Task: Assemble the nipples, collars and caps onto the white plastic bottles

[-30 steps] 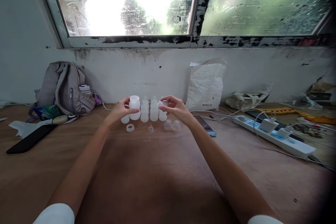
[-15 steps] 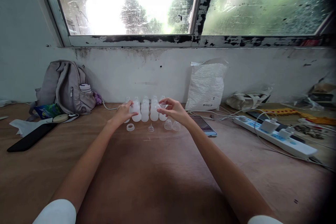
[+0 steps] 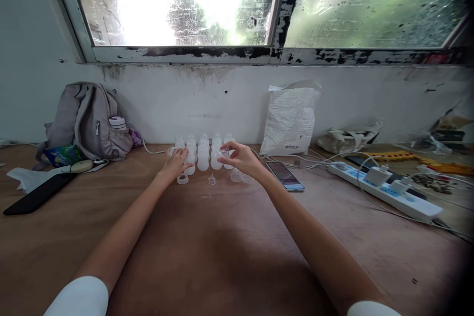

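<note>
Several translucent baby bottles (image 3: 203,154) stand upright in a row by the wall. My left hand (image 3: 175,164) is at the leftmost bottle (image 3: 179,141), its fingers curled around the body, which they mostly hide. Between thumb and fingers of my right hand (image 3: 240,157) is a small clear bottle part (image 3: 223,152); whether it is a nipple or a cap I cannot tell. It is in front of the bottles at the row's right end. On the table in front lie a ring collar (image 3: 182,178), a clear nipple (image 3: 212,179) and two clear dome caps (image 3: 236,175).
A grey backpack (image 3: 89,121) and a black flat case (image 3: 39,195) are at left. To the right are a phone (image 3: 285,176), a white padded bag (image 3: 290,118) and a power strip (image 3: 385,191) with trailing cables. The brown tabletop (image 3: 215,256) extends toward me.
My left hand has shifted down slightly at the leftmost bottle, its fingers now lower over it. My right hand has moved a little left and down with the clear part. The camera view has shifted slightly.
</note>
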### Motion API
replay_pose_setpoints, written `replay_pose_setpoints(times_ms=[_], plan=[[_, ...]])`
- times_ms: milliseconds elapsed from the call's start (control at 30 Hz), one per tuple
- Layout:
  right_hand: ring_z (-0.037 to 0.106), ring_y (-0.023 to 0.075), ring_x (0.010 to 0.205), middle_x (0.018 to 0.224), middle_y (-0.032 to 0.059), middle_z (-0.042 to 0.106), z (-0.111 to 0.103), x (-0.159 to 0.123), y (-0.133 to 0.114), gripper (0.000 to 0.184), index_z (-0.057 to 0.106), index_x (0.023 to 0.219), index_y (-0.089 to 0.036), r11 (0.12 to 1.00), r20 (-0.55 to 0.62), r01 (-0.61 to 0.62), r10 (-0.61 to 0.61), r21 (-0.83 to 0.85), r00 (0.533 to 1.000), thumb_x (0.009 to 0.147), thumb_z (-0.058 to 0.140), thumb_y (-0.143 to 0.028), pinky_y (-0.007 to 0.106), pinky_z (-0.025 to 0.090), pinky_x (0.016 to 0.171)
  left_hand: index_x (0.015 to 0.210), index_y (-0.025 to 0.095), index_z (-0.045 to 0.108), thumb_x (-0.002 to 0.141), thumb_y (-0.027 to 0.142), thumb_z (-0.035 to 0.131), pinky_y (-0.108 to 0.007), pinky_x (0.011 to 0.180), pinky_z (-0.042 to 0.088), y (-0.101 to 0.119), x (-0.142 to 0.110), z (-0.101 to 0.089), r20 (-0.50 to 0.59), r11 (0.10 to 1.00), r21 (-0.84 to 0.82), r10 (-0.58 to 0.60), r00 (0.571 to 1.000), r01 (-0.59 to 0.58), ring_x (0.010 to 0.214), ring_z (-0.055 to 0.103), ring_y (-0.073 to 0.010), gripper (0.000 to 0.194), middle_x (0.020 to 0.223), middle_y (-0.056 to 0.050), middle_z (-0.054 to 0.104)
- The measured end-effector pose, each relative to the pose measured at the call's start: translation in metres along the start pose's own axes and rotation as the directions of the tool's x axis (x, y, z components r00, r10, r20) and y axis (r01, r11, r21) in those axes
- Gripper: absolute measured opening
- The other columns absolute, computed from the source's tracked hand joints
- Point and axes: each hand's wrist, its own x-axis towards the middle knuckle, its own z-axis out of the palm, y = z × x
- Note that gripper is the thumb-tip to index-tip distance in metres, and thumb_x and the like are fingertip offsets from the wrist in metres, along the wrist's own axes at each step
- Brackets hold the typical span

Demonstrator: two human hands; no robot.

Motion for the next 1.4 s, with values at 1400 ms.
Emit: replay_pose_setpoints(times_ms=[1400], plan=[[0.057,0.0103,0.060,0.081,0.0004,0.054,0.018,-0.004,-0.012,0.035,0.048,0.081,-0.019,0.808,0.196,-0.235,0.151,0.540,0.969,0.061,0.067,-0.041,0.022,0.048,0.049,0.110,0.020,0.041,0.067,0.040,0.061,-0.032,0.076,0.043,0.078,-0.005,-0.048,-0.140,0.749,-0.622,0.180,0.974,-0.228,0.089,0.053,-0.0202,0.052,0.103,-0.007,0.052]])
